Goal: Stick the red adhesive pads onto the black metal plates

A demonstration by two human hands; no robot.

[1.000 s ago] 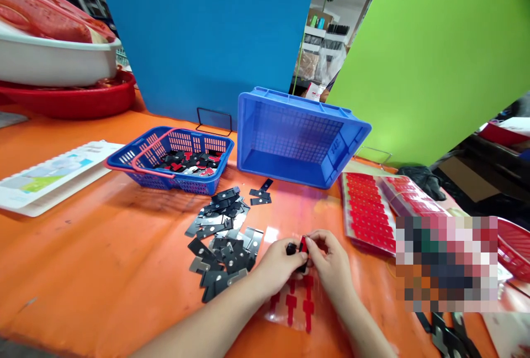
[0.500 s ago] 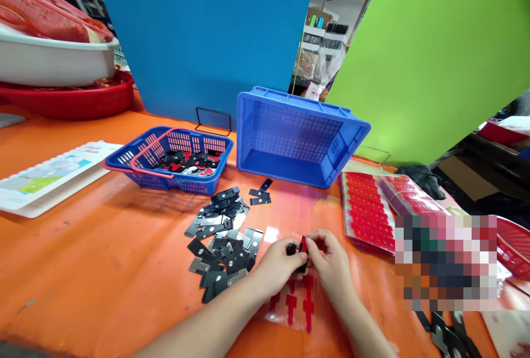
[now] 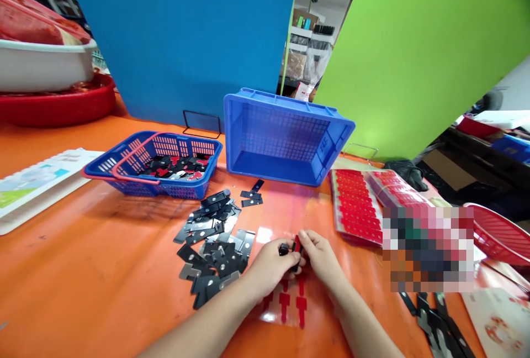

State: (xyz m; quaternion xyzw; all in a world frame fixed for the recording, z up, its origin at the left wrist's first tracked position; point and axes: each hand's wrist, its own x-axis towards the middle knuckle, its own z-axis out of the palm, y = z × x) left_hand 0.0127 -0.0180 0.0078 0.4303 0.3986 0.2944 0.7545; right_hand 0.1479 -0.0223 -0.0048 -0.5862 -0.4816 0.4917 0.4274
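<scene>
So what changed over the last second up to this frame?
Mostly the camera: the whole scene slid a little left and up in the view. Both hands, left and right, keep pinching the same small black-and-red part together above the sheet of red stickers. Nothing was picked up or let go. The pile of black parts, basket and blue crate lie as before.
</scene>
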